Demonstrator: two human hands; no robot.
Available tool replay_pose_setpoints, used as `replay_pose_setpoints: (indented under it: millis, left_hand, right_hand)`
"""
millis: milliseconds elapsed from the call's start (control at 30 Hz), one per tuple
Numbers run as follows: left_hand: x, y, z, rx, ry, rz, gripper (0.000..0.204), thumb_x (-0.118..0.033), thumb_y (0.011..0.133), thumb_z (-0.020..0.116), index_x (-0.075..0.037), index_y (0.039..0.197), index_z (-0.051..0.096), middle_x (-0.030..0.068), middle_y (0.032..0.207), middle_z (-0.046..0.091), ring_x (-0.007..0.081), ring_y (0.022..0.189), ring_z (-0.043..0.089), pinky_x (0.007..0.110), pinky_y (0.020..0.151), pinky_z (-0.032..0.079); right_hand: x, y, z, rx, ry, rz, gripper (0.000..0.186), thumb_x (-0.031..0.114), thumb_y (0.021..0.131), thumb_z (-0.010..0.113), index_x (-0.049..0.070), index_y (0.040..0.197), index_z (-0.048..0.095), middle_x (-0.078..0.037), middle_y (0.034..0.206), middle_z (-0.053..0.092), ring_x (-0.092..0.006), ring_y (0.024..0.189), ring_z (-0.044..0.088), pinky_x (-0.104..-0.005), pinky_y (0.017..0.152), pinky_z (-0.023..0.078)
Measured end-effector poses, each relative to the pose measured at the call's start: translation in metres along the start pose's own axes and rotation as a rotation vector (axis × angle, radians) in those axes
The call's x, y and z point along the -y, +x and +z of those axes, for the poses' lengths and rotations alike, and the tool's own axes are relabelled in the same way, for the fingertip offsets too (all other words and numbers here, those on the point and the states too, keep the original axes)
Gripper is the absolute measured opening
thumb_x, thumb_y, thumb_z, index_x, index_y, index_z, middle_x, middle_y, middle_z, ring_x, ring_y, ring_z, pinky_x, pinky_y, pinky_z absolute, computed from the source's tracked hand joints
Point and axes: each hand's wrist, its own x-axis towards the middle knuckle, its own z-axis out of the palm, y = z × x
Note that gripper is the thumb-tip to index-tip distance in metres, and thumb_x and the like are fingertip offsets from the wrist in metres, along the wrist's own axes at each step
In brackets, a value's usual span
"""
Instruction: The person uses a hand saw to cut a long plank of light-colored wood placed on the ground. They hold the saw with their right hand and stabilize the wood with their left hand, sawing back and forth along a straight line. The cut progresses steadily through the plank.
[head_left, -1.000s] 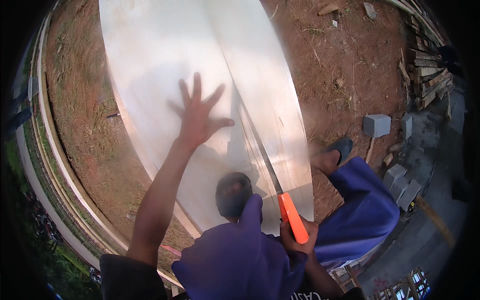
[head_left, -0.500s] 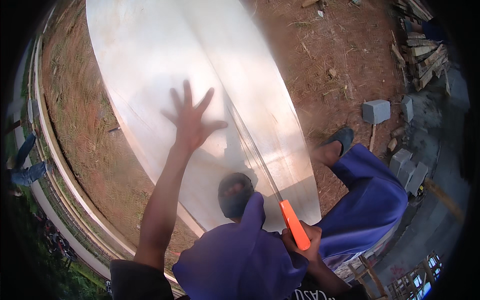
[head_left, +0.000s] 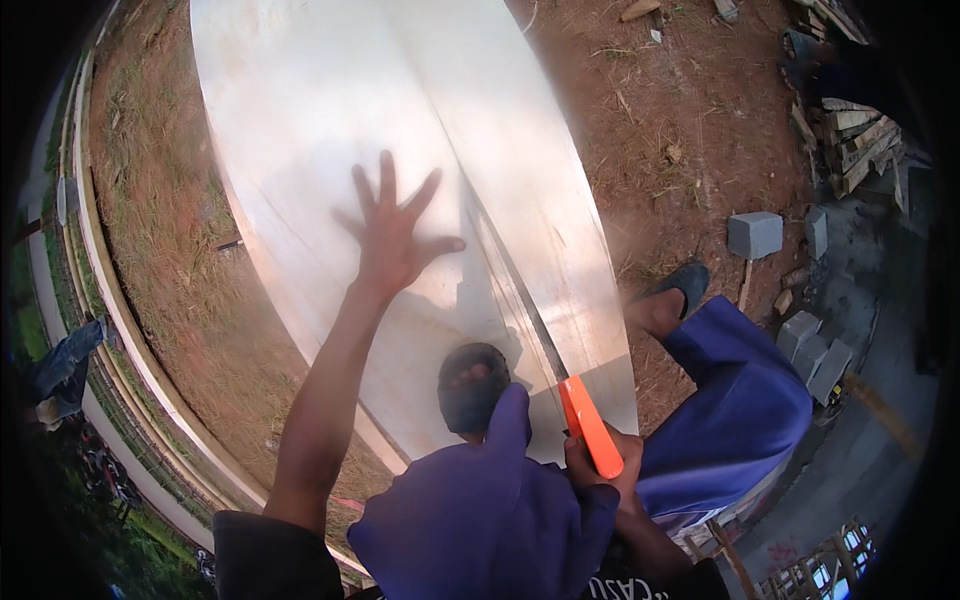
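Note:
A large pale sheet (head_left: 300,80), which looks like plywood, stretches away in front of me. My left hand (head_left: 392,240) lies on it with the fingers spread wide. In my right hand (head_left: 622,478) is a handsaw (head_left: 590,428) with an orange handle, the fingers wrapped round its grip. The saw's thin blade runs forward from the handle along a long slit in the sheet. How deep it sits in the slit is hard to tell. My left foot, in a dark shoe (head_left: 472,392), rests on the sheet between my hands.
My other foot (head_left: 660,302) stands on reddish soil right of the sheet. Grey blocks (head_left: 755,235) and a pile of wood offcuts (head_left: 862,145) lie farther right. A long pale rail (head_left: 125,310) curves along the left. Another person's leg (head_left: 65,370) shows at the far left.
The saw and my right hand have shifted a little forward along the slit. My left hand stays spread on the sheet. The person at the far left has moved.

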Motion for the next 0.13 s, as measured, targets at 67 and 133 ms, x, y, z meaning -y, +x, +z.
replay_pose_setpoints:
  millis: [67,133]
  left_hand:
    - [-0.004,0.0019,0.0005,0.006,-0.008,0.004,0.101,-0.074,0.068,0.078,-0.031,0.155,0.048,0.0229,0.171,0.005,0.058,0.153,-0.006,0.091,0.099,0.001]
    - [0.0006,0.0006,0.0041,-0.007,0.003,0.011,0.102,-0.073,0.068,0.079,-0.029,0.155,0.047,0.0214,0.172,0.003,0.0582,0.152,-0.006,0.092,0.099,0.001]
  right_hand:
    - [0.0011,-0.0013,0.0001,-0.023,0.038,0.111,0.008,0.002,0.084,0.069,-0.005,0.082,0.068,-0.004,0.063,0.063,-0.0069,0.059,0.058,-0.0272,0.056,0.049]
    - [0.0033,-0.0002,0.0027,-0.033,0.054,0.157,0.008,0.003,0.084,0.07,-0.005,0.084,0.069,-0.004,0.063,0.063,-0.0069,0.059,0.058,-0.0268,0.057,0.049]
